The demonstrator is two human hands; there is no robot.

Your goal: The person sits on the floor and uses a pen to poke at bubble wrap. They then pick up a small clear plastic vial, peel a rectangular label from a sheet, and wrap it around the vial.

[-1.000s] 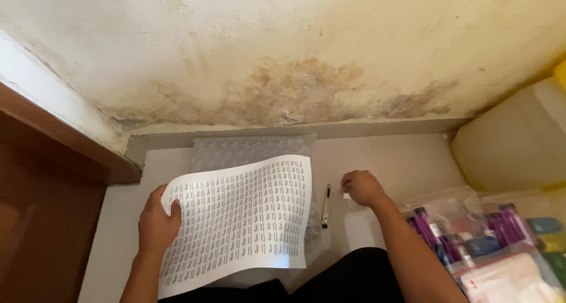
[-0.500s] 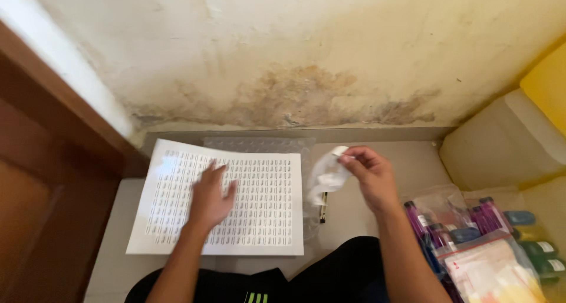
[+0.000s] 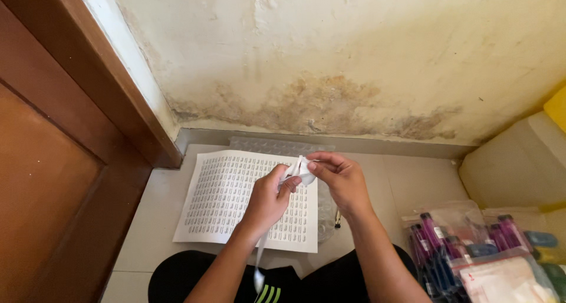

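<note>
Tiled floor, frame centre — I log left hand and right hand pinching a white strip, long axis trailing down; label sheet beneath, pen beside.

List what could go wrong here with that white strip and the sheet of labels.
The white strip is pinched between the left hand and right hand, with a long tail hanging down; it might tear or twist. The label sheet lies loose on the floor under both hands, so a forearm may shift or crease it.
</note>
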